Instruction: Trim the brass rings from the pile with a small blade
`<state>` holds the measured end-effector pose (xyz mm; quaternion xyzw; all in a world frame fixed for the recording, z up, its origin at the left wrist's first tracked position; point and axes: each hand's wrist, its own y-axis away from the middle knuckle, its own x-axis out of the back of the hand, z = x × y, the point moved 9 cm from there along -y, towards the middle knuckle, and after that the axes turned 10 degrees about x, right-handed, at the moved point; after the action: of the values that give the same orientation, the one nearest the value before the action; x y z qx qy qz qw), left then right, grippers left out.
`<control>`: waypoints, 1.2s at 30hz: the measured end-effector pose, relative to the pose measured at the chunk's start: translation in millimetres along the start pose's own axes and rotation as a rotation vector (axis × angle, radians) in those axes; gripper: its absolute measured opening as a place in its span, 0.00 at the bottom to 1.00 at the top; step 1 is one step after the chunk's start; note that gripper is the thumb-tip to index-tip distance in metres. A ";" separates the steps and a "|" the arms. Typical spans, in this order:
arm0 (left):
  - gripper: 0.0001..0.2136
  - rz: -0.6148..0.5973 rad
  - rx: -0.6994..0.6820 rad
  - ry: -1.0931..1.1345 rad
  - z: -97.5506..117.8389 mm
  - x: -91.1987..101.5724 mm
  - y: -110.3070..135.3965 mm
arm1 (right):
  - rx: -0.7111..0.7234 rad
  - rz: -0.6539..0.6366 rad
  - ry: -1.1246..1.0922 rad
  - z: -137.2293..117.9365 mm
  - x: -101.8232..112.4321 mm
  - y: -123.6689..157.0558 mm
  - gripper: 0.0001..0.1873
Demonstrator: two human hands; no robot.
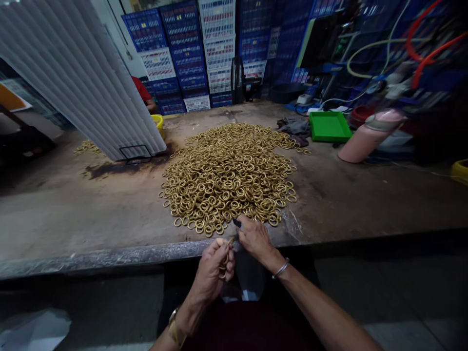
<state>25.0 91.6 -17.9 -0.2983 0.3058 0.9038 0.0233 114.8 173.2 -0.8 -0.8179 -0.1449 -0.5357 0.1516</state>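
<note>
A wide heap of brass-coloured metal rings [226,175] lies on the worktable in front of me. Just over the table's front edge, my left hand [215,265] is closed around several rings, one of them [231,240] pinched upright between thumb and finger. A pale wrap covers one of that hand's fingertips. My right hand [256,239] is closed on a small tool with a black end [237,223], close to the near side of the heap. Most of this tool is hidden by the fingers, so its kind does not show.
A corrugated pale panel [87,78] stands tilted at the left, with a person's red sleeve [141,90] behind it. Beyond the heap are a green tray [329,126], dark cloth [294,126] and a pink cylinder [369,139] with hoses. Stacked crates [190,58] line the back.
</note>
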 end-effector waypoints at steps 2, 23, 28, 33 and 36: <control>0.13 0.001 0.029 0.085 -2.9 3.7 -2.1 | 0.007 0.050 -0.019 -2.3 2.3 -5.3 0.09; 0.09 -0.075 0.043 0.228 6.6 12.4 -19.8 | 0.110 0.308 -0.373 0.3 12.5 -17.0 0.08; 0.11 0.024 -0.072 0.015 23.5 11.8 -21.8 | -0.135 0.302 -0.773 22.1 3.7 -9.2 0.08; 0.11 0.291 -0.379 -0.373 48.8 18.5 -14.6 | -0.336 0.180 -1.194 21.5 -20.8 3.4 0.09; 0.11 0.302 -0.565 -0.559 60.8 8.6 -6.6 | -0.371 0.130 -1.352 14.4 -25.7 8.5 0.10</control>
<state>-12.5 130.2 12.5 0.0118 0.0683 0.9915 -0.1100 120.3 169.4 -30.7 -0.9910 -0.0642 0.0843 -0.0820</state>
